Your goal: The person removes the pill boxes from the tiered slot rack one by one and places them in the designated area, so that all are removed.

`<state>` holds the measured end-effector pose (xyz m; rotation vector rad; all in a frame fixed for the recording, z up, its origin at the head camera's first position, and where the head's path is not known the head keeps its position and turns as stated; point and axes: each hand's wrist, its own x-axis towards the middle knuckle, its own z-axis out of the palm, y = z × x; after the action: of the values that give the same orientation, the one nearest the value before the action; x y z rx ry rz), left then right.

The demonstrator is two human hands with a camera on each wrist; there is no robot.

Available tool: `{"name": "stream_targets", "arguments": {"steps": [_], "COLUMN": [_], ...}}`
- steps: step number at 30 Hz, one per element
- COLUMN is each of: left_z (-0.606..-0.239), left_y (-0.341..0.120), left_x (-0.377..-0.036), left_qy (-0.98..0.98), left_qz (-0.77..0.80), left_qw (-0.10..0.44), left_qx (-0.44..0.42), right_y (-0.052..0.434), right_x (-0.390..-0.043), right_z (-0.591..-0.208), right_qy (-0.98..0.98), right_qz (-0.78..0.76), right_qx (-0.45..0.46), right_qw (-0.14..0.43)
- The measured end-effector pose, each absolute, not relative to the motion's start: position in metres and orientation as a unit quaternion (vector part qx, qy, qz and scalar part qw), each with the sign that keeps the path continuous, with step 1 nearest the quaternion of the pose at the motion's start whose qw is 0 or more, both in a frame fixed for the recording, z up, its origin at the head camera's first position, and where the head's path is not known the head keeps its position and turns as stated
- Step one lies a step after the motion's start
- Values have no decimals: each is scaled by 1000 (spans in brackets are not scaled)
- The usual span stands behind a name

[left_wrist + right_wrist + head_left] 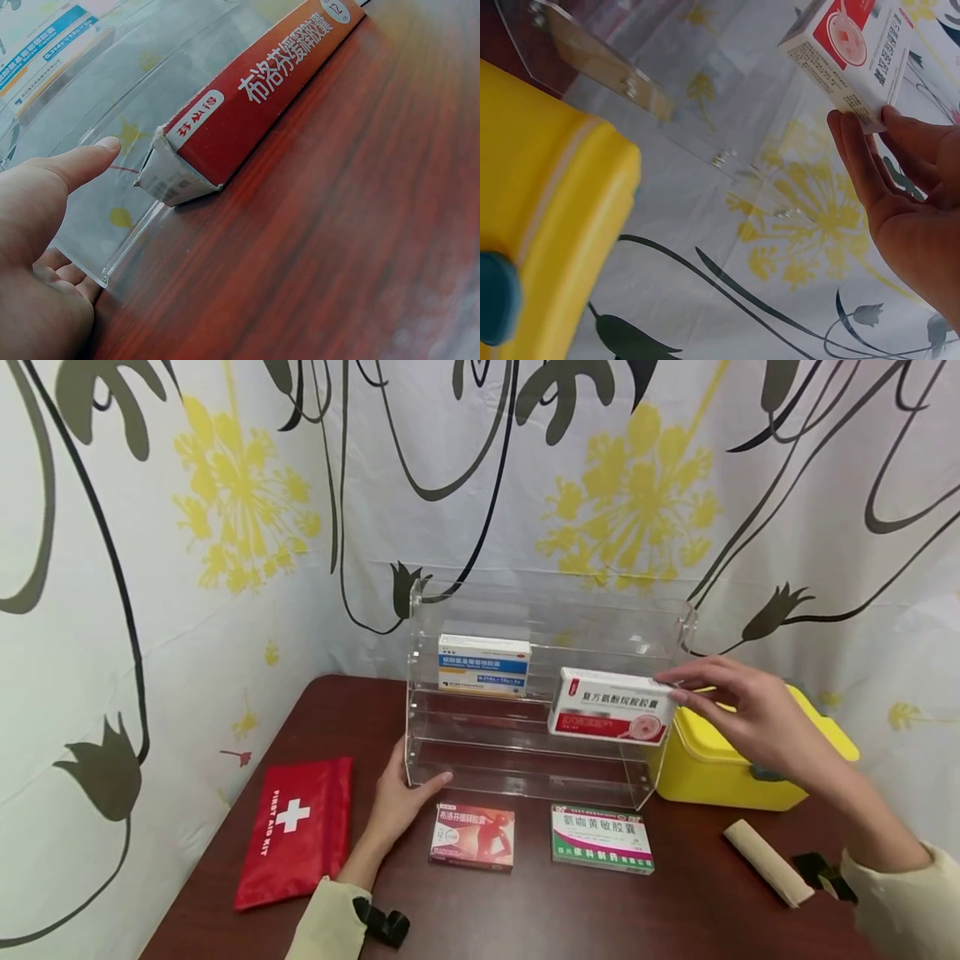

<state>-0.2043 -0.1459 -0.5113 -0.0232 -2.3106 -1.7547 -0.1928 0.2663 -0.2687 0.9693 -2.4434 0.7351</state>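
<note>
Left hand (399, 793) grips the rack (517, 782) at eight o'clock, right hand (746, 714) pinches white box (611, 707) at three — blue box (483, 666) racked, red box (472, 837) and green box (602, 839) seemingly waiting.

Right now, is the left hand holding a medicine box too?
No, the left hand holds the lower left corner of the clear rack, while the right hand pinches the white and red box.
</note>
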Motion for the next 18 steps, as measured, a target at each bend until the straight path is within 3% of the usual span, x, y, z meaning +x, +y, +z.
{"name": "stream_targets", "arguments": {"steps": [10,18], "left_z": [-512,-510], "left_y": [-146,-145], "left_x": [-206,-205], "left_qy": [-794,-788], "left_qz": [-597,-605], "left_qw": [111,115], "left_qx": [-6,-13], "right_y": [275,282], "right_x": [-161,-145], "right_z": [-314,-350], "right_qy": [-891,-873], "right_qz": [292,311], "right_qx": [331,372], "right_qw": [109,55]}}
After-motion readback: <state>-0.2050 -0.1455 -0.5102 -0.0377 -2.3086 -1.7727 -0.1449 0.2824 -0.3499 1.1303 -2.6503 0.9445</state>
